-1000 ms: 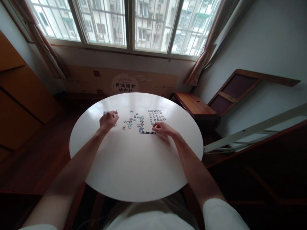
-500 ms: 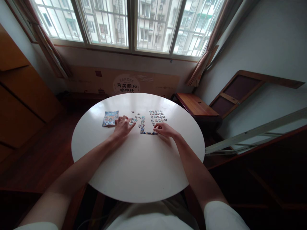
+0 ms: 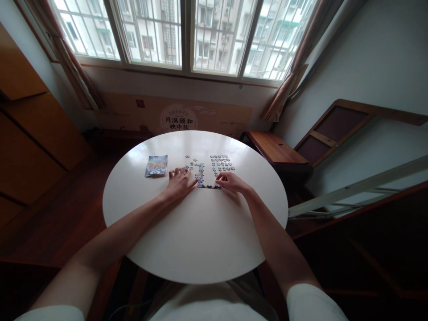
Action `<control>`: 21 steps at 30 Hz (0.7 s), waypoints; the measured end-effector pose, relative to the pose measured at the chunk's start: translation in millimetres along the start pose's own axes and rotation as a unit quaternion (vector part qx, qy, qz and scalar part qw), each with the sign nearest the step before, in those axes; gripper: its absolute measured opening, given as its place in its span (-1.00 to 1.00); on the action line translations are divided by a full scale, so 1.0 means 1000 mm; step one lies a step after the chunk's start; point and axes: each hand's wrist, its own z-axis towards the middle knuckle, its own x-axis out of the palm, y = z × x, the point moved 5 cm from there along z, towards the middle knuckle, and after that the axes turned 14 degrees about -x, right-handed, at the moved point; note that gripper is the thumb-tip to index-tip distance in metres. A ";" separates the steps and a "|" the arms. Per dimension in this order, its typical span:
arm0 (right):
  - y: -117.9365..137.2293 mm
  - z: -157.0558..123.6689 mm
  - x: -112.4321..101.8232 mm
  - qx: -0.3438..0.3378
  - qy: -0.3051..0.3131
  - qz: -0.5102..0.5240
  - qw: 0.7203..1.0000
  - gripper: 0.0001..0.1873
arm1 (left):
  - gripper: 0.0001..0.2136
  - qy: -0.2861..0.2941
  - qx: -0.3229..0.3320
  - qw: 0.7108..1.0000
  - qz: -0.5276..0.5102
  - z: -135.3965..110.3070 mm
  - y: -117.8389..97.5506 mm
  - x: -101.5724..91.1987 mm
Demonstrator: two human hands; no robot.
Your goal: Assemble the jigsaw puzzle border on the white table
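On the white round table [image 3: 194, 240] lies an L-shaped, partly joined jigsaw puzzle [image 3: 200, 180], with a left column and a dark bottom row. My left hand [image 3: 180, 183] is left of it, palm down with fingers spread, over and beside several loose jigsaw pieces [image 3: 194, 160]. Its thumb reaches close to the puzzle's left edge. At the right end of the bottom row, my right hand [image 3: 230, 182] has thumb and forefinger pinched together on a jigsaw piece, mostly hidden by the fingers. Beyond it are rows of separate jigsaw pieces [image 3: 221, 160].
A colourful printed sheet or packet [image 3: 156, 166] lies left of my left hand. Behind the table's right side stands a wooden bench [image 3: 277, 147]. A barred window [image 3: 187, 35] and a printed cardboard panel [image 3: 207, 118] are at the far wall.
My left hand has slid right, away from the printed sheet and towards the puzzle's left side. My right hand stays pinched at the bottom row. The view has shifted slightly.
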 end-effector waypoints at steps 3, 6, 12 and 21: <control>0.000 0.000 0.000 -0.001 -0.001 -0.001 1.000 -0.74 | -0.51 -0.003 0.007 1.000 -0.002 -0.001 -0.002 0.000; 0.001 0.000 -0.001 -0.004 -0.001 -0.003 1.000 -0.73 | -0.51 -0.008 0.007 1.000 -0.003 0.000 -0.002 -0.001; 0.003 0.000 -0.001 0.000 0.003 -0.003 1.000 -0.73 | -0.58 -0.021 -0.076 0.996 -0.035 0.020 0.030 -0.023; 0.009 -0.002 -0.002 -0.001 0.004 -0.006 1.000 -0.74 | -0.72 0.013 -0.195 0.977 -0.084 0.042 0.082 -0.043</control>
